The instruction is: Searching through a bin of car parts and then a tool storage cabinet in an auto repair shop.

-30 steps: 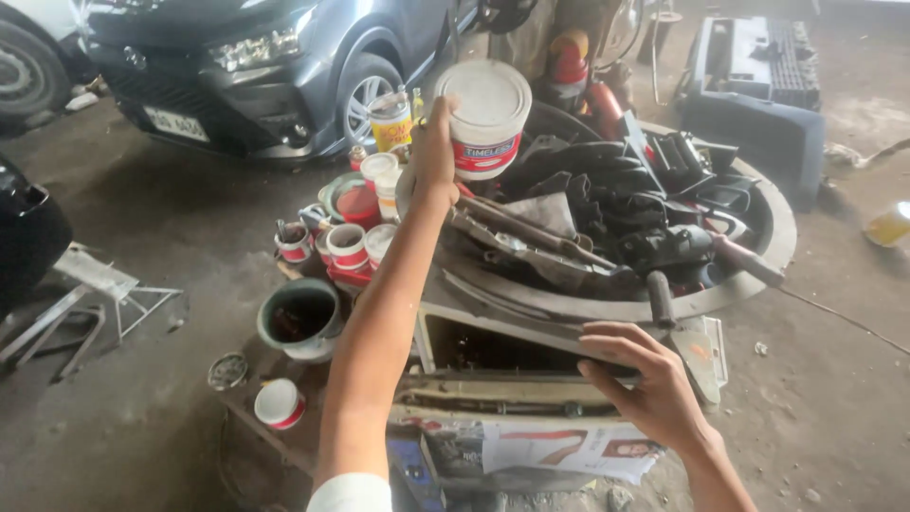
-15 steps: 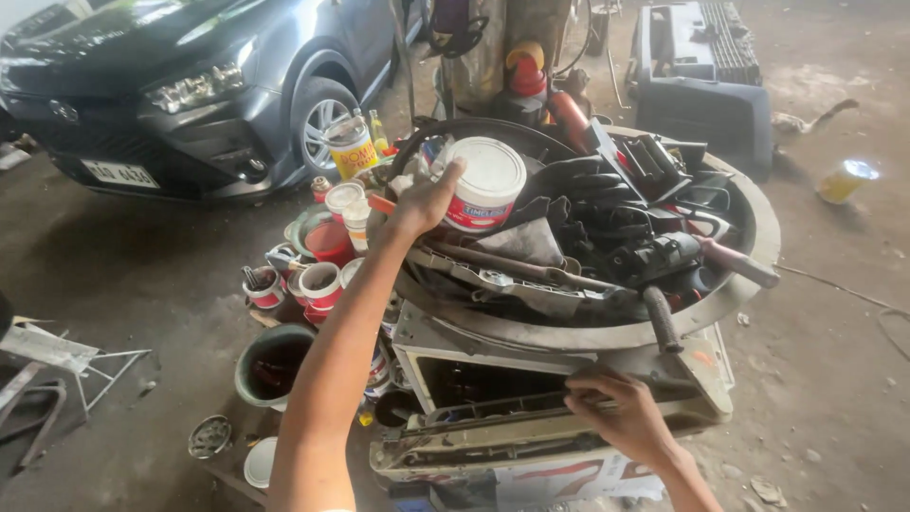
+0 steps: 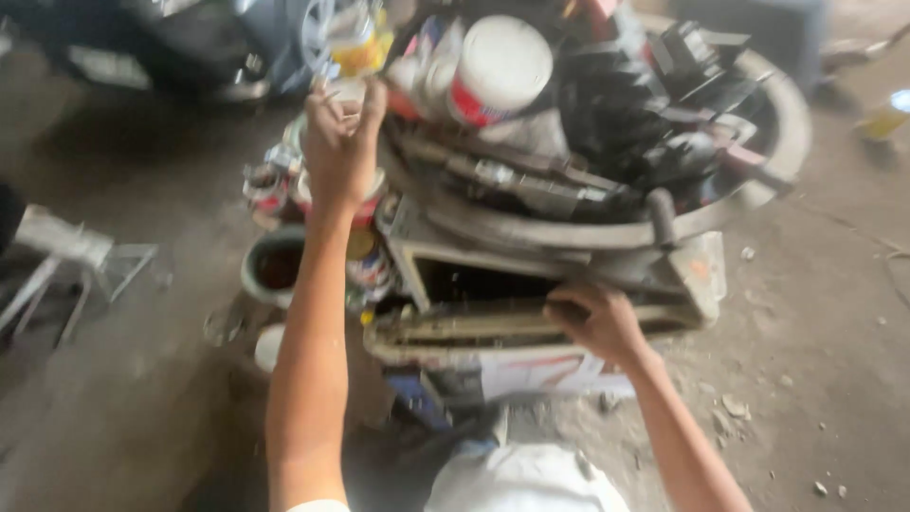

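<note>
A: Our left hand (image 3: 341, 142) has let go of the white tub (image 3: 498, 71), which half a second ago it was setting down. The tub now lies on its side atop the tyre machine (image 3: 588, 204).

B: Fingers loosely curled, gripping nothing, and the hand has drawn back left of the tub, over the small cans (image 3: 275, 185).

A: Our right hand (image 3: 597, 322) stays closed on the machine's front ledge, below the tub.

B: Count: one white tub, one yellow bottle (image 3: 358, 47) left of it, roughly three small cans, though blur hides detail.
</note>
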